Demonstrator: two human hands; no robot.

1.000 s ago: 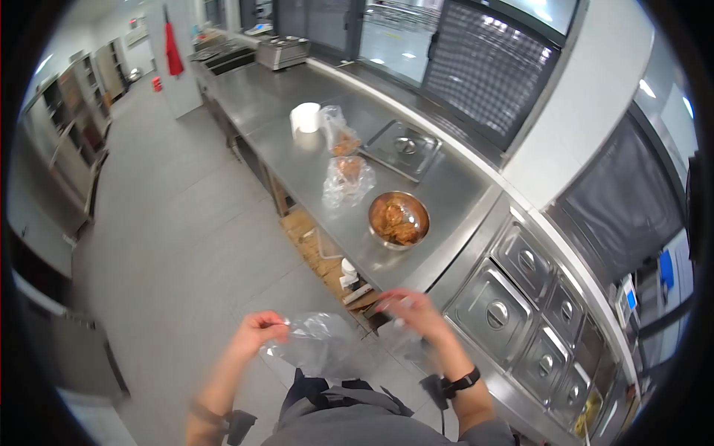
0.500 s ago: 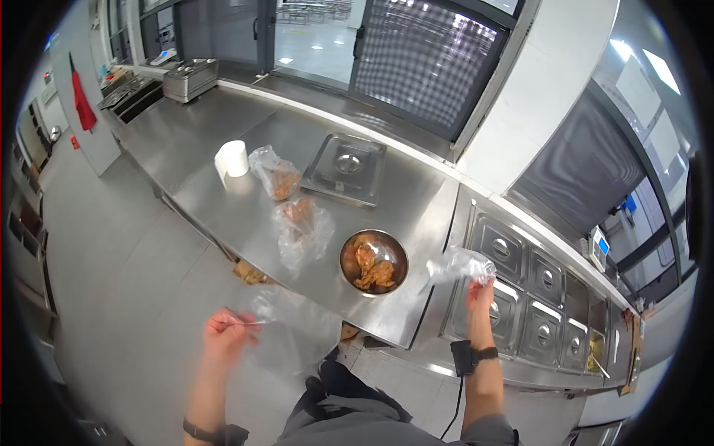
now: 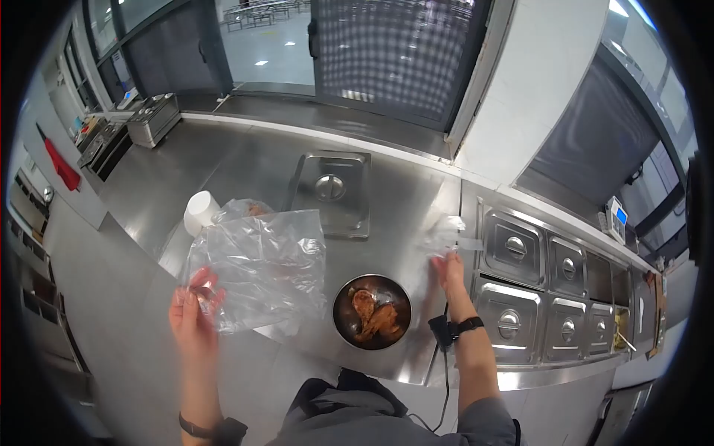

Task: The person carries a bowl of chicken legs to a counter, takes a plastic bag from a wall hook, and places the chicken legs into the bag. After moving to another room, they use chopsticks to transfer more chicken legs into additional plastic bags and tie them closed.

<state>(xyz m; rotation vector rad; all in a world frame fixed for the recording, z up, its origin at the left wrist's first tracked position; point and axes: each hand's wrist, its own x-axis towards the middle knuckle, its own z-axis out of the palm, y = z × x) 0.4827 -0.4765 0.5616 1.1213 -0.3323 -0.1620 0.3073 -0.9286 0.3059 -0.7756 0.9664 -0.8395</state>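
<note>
Clear bag [image 3: 271, 260], extending rightward, long axis crosswise

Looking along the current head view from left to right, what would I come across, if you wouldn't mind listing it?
Hanging red cloth, left hand holding a clear plastic bag, steel bowl with browned meat, right hand, near row's middle lidded steel pan, white device with a blue screen.

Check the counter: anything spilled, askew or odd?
One steel lid lies on the counter, apart from the lidded pans at right, so it looks slightly out of place, perhaps just set aside. No spill shows around the steel bowl.
</note>
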